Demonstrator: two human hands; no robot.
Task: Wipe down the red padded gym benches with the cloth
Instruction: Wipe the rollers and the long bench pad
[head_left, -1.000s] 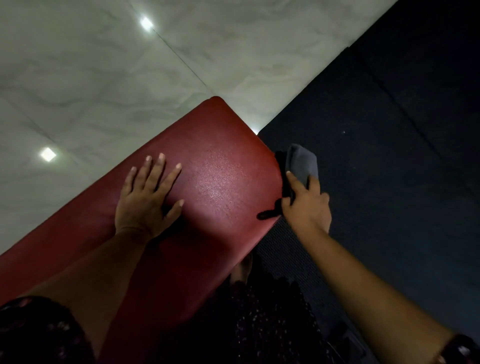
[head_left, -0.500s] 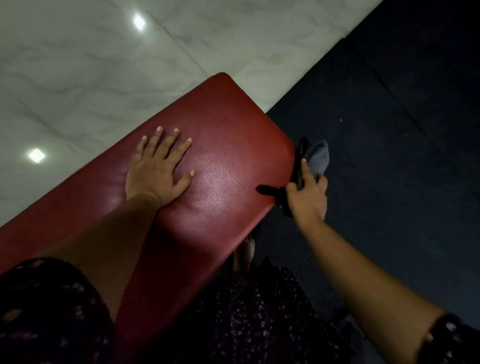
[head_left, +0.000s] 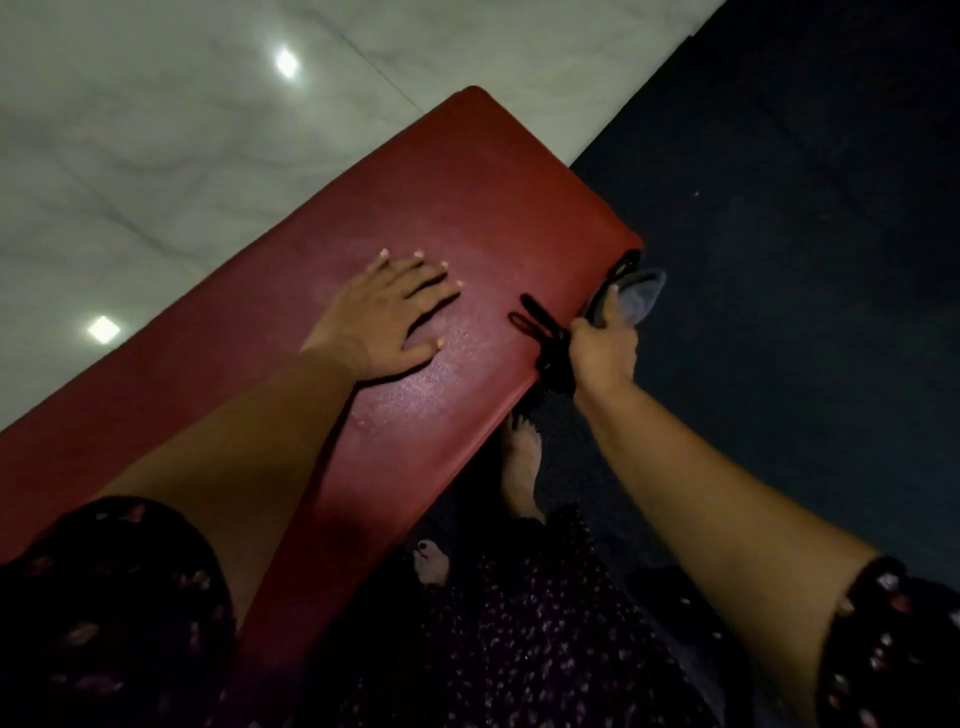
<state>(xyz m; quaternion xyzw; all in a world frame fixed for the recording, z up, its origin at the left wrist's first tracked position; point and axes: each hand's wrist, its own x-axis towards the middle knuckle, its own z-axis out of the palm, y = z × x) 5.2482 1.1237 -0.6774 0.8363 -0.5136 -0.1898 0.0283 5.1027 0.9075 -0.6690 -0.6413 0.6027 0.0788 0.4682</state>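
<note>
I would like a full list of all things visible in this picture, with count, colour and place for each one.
bench pad: one, red, runs diagonally through the centre
cloth: one, grey, at the pad's right edge
strap: one, black, lying over the pad's right edge
tiled floor: pale marble, upper left
mat: dark, right side
left hand: flat on the pad
right hand: holds the cloth
feet: two, bare, below the pad

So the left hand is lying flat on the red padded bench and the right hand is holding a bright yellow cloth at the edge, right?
Not quite. The cloth is grey, not bright yellow. The head view shows the left hand lying flat on the red padded bench while the right hand holds that grey cloth at the bench's edge.
</note>
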